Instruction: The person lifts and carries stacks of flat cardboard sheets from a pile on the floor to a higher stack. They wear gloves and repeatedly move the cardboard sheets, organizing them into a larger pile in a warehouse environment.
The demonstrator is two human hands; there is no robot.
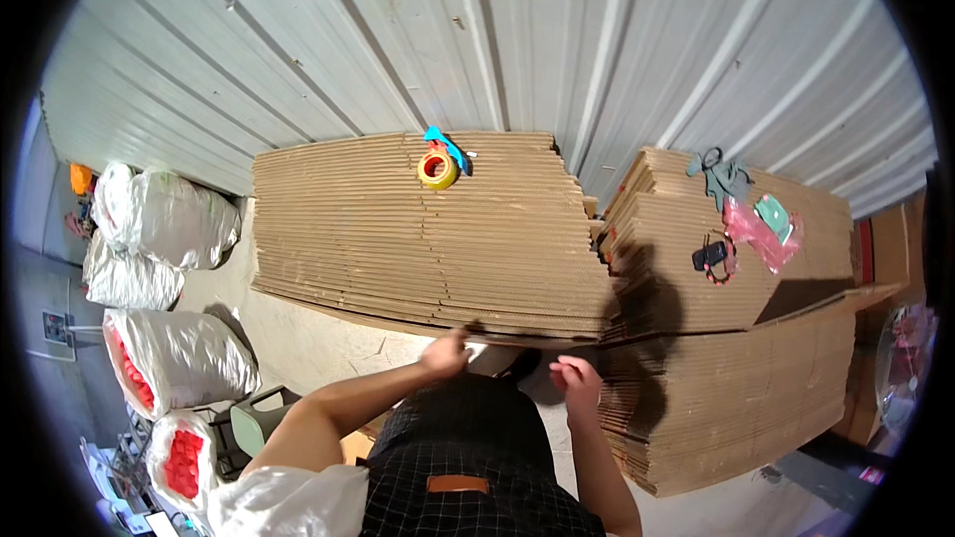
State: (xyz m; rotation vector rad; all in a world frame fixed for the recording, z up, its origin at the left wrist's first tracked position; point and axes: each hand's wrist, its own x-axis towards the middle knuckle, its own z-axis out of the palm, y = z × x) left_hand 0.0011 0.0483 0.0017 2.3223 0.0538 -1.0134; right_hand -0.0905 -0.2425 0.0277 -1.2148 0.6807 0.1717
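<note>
Any lettering on the brown patch [458, 484] of the dark checked apron [463, 438] is too small to read, and the clear plastic wrapping [903, 368] at far right is cut by the lens rim. The stacked cardboard [398, 249] lies directly before the person; whether the left hand [445, 354], fingers bent at its front edge, grasps it cannot be told. The right hand [578, 385], loosely curled and released, hangs near the stack's front right corner.
</note>
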